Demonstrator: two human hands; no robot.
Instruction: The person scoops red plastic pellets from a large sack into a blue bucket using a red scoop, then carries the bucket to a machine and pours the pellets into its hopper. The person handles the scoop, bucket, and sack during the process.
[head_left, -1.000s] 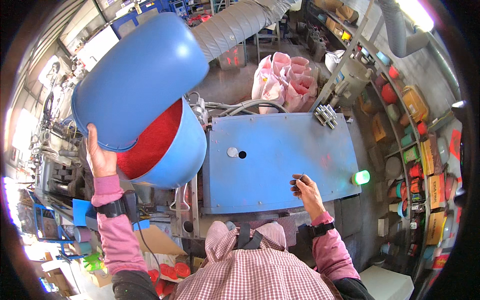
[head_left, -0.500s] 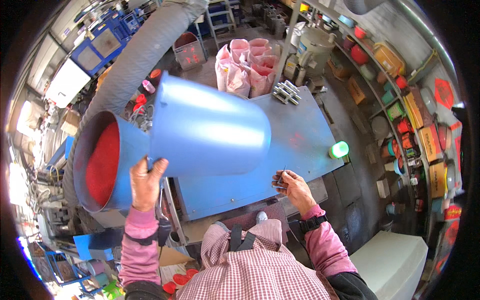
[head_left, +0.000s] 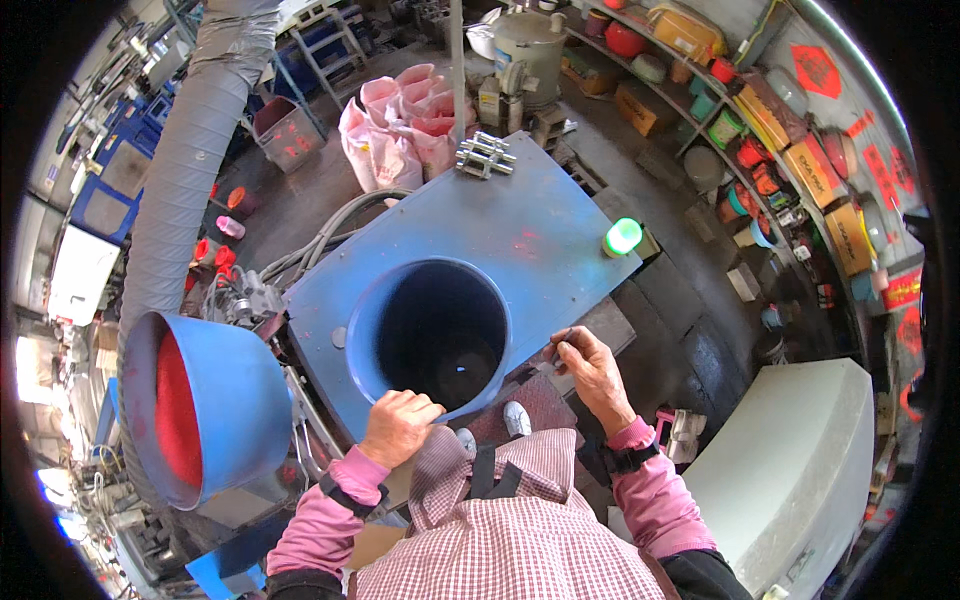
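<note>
A large blue bucket (head_left: 360,330) stands on the blue tabletop (head_left: 450,220) with its mouth turned up toward me. Its inside is dark, and a small pale spot shows at the bottom. My left hand (head_left: 402,425) is closed over the bucket's near rim. To the right of the bucket, and apart from it, my right hand (head_left: 590,375) pinches a small dark thin tool (head_left: 553,352) whose kind I cannot make out. At the left stands a blue hopper (head_left: 240,400), its wide opening showing red granular material (head_left: 178,415).
Metal bars (head_left: 486,156) lie on the table's far corner, and a glowing green lamp (head_left: 622,237) sits at its right edge. Behind are open sacks (head_left: 395,130). A thick grey duct (head_left: 190,170) rises at left; a pale box-shaped cabinet (head_left: 765,460) stands at right, near loaded shelves.
The bucket has gone from tilted in the air beside the hopper to upright on the table. My left hand moved right and nearer with it. The view has swung leftward.
</note>
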